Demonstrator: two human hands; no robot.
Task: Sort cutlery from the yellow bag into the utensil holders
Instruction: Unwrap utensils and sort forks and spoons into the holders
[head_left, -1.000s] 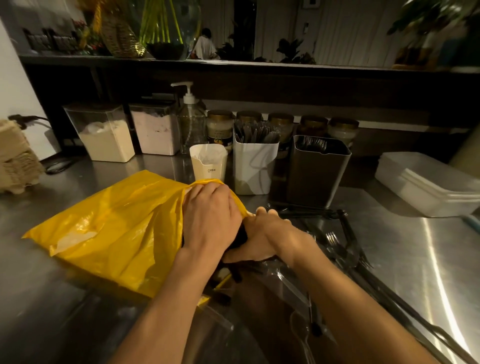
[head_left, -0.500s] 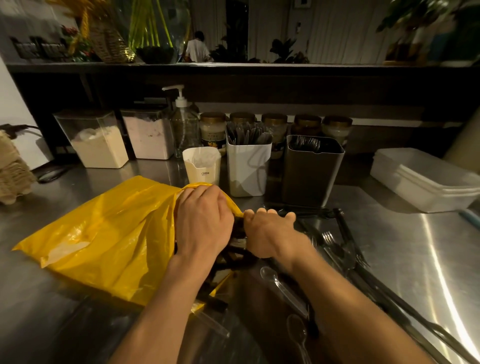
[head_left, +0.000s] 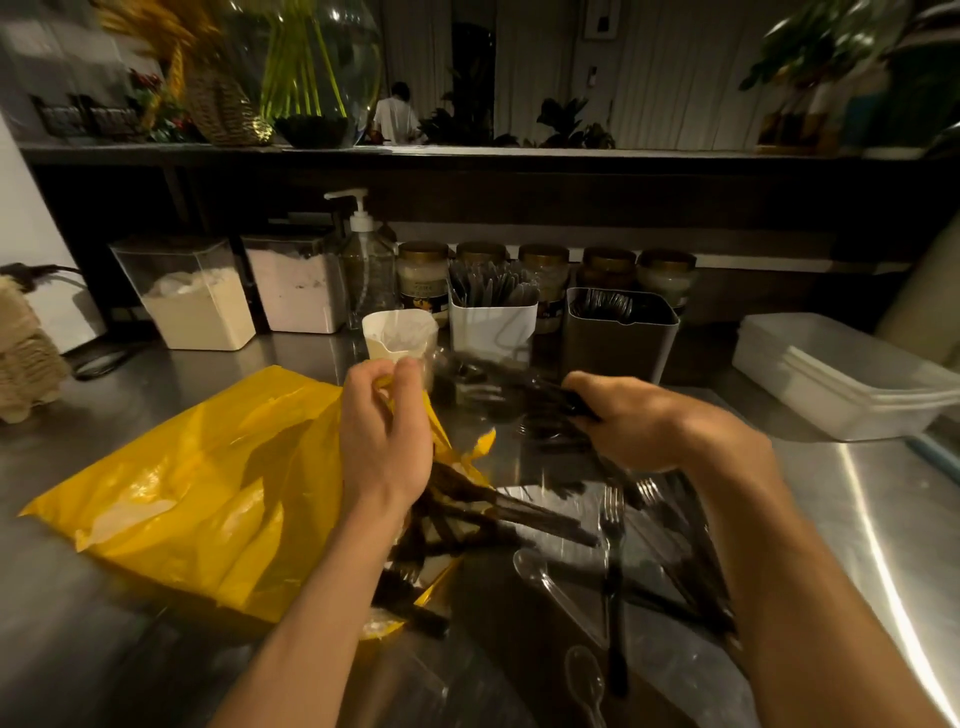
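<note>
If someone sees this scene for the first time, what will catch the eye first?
The crumpled yellow plastic bag lies left of centre on the steel counter, its mouth held by the left hand. Beside it, the right hand grips a blurred bundle of black plastic cutlery.

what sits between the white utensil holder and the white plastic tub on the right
In the head view, a dark grey square utensil holder with cutlery inside stands between them.
</note>
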